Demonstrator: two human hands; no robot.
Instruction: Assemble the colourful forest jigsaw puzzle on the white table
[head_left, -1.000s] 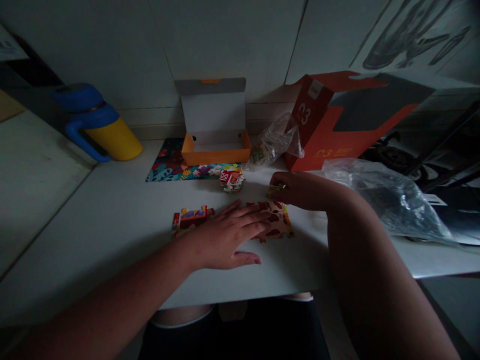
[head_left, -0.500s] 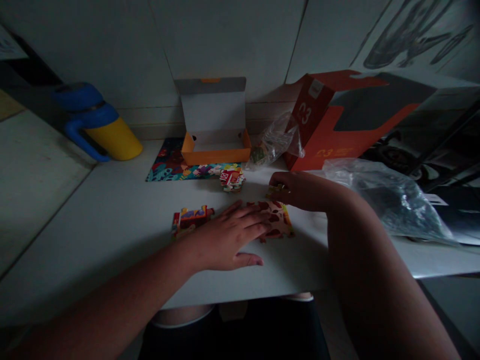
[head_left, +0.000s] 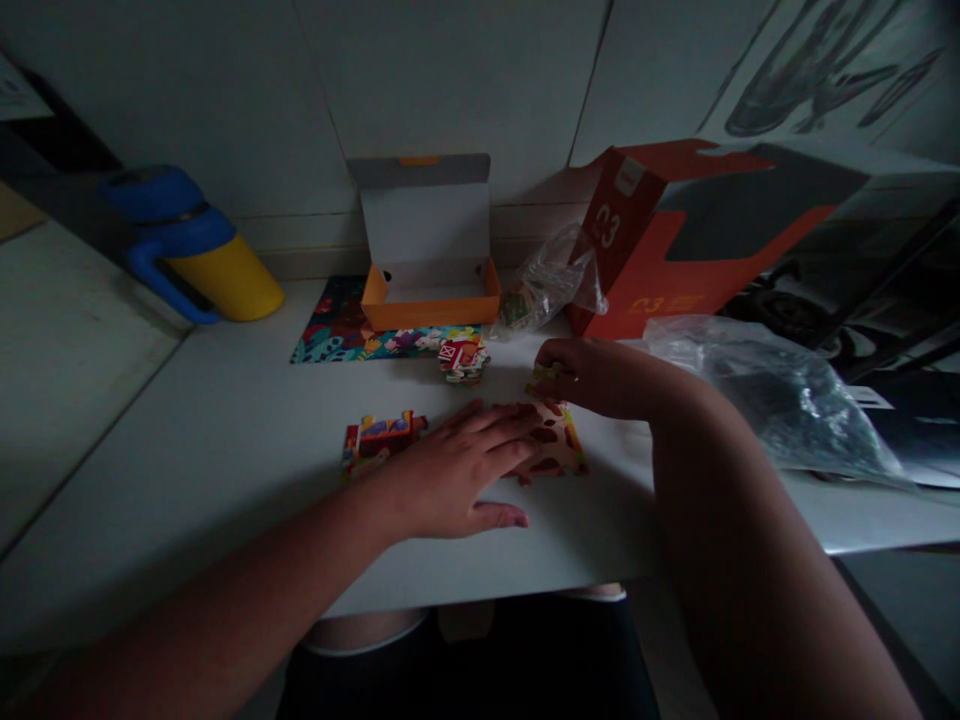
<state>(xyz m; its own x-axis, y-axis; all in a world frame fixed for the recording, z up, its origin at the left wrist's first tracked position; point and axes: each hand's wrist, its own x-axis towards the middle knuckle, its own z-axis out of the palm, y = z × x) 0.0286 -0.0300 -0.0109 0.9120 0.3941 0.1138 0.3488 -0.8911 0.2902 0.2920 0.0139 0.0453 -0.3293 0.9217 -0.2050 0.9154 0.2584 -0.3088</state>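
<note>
My left hand (head_left: 454, 470) lies flat on the white table (head_left: 225, 440), fingers stretched over a joined patch of puzzle pieces (head_left: 555, 445) with red-brown spots. My right hand (head_left: 596, 378) is curled just beyond that patch, pinching a small puzzle piece (head_left: 545, 374) at its far edge. Left of my left hand sits another joined cluster of pieces (head_left: 381, 437) in orange and red. A small stack of loose pieces (head_left: 463, 358) lies further back.
An open orange box (head_left: 431, 262) stands on a colourful sheet (head_left: 337, 325) at the back. Beside it are a clear bag of pieces (head_left: 551, 282), a big orange carton (head_left: 675, 235) and a crumpled plastic bag (head_left: 780, 390). A blue-and-yellow jug (head_left: 199, 255) sits back left.
My right hand has shifted slightly back and up with its piece. My left hand stays flat on the pieces.
</note>
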